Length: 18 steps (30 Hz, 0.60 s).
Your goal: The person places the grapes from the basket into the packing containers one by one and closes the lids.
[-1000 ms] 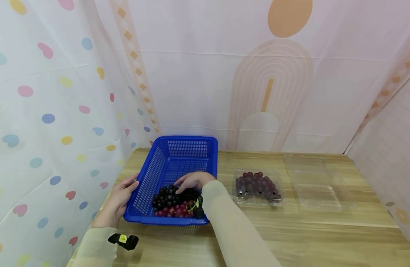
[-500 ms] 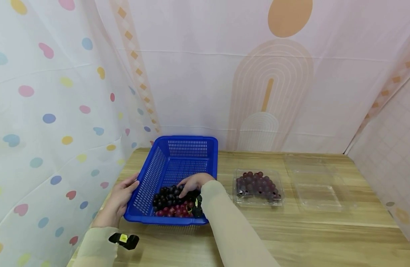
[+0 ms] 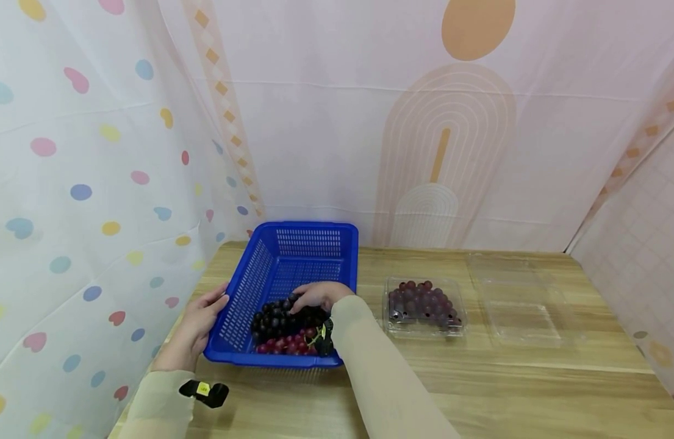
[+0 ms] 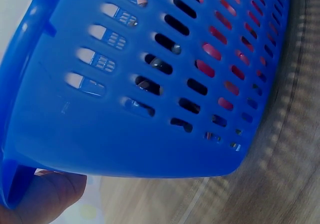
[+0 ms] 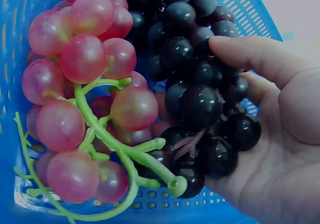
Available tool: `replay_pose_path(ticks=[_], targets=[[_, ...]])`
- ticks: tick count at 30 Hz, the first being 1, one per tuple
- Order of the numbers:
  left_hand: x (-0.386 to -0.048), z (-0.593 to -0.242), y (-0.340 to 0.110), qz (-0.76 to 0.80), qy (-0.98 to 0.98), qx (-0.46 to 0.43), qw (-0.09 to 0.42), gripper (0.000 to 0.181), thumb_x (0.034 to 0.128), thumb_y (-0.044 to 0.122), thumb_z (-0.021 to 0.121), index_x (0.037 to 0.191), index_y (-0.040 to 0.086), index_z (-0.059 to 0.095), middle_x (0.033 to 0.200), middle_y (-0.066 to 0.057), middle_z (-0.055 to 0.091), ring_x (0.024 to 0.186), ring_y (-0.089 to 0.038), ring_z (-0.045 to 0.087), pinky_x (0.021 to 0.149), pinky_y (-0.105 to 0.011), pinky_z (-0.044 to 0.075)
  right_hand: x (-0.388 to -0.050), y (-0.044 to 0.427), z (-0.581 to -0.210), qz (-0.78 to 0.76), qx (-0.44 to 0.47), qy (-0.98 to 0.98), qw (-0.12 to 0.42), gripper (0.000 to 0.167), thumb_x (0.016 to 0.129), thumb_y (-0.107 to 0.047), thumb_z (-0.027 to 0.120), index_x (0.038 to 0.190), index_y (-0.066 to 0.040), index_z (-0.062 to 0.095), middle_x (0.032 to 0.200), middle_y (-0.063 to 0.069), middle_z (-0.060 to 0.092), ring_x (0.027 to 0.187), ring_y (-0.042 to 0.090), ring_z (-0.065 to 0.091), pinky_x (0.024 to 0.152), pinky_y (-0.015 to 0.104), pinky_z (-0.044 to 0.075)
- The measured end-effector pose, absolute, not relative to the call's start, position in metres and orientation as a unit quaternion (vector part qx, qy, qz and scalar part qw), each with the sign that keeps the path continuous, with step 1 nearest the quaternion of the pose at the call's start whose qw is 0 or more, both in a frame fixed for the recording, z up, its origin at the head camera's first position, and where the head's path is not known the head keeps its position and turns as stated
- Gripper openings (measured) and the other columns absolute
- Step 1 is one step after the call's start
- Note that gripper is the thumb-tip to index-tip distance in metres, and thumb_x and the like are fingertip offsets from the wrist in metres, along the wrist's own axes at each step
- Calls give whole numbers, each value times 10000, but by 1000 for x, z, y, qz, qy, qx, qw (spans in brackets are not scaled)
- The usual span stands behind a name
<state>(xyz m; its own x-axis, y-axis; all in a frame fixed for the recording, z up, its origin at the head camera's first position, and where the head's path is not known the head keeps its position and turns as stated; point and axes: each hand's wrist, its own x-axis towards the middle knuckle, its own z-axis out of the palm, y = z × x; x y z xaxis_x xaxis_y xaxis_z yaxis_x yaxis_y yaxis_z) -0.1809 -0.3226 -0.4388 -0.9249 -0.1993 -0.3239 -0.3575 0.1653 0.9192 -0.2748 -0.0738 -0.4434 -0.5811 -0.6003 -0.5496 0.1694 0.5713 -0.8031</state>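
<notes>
A blue plastic basket (image 3: 306, 270) with slotted walls stands on the left of the table. My left hand (image 3: 196, 320) grips its left rim; the left wrist view shows part of that hand (image 4: 47, 196) under the rim. Inside, at the near end, a bunch of black grapes (image 3: 273, 320) lies beside a bunch of red grapes (image 3: 284, 346) with a green stem. My right hand (image 3: 321, 295) reaches in and holds the black grapes. In the right wrist view its thumb lies over the black bunch (image 5: 202, 104), with fingers behind and partly hidden. The red bunch (image 5: 82, 59) is beside it.
Right of the basket, a clear plastic box (image 3: 391, 332) contains dark red grapes (image 3: 421, 302). Further right lies another clear plastic container (image 3: 526, 311), opened out flat. Patterned curtains (image 3: 315, 152) hang behind the table (image 3: 512, 384) and at both sides.
My right hand has shifted slightly on the black grapes, and the bunch has risen a little away from the red grapes. The left hand has kept its place on the rim.
</notes>
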Motion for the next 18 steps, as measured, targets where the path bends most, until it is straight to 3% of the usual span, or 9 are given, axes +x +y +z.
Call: replay_pose_path(ticks=[5,13,18], targets=[[-181,-438,-322,618,762,-184,63,540,1006,254,451,1499,163,253,1544,-137,252,933,42,503,750,-122,443,-274,-75,-442,-474,-130,764,418,571,842,-119,701,1374,-176,501,1544,90,256,1418,330,216,1116,543,235],[-181,-438,-322,614,765,-186,54,536,1005,233,450,1496,134,261,1532,-158,268,868,93,495,747,-108,431,-274,-77,-442,-498,-107,774,376,504,835,-140,724,1305,-245,574,1540,70,268,1413,329,230,1092,564,264],[-181,-438,-322,610,768,-188,55,531,1007,238,446,1496,140,265,1533,-149,273,913,63,489,757,-113,421,-275,-78,-439,-502,-110,773,372,444,846,-134,711,1259,-257,608,1531,61,289,1406,329,249,1083,580,269]])
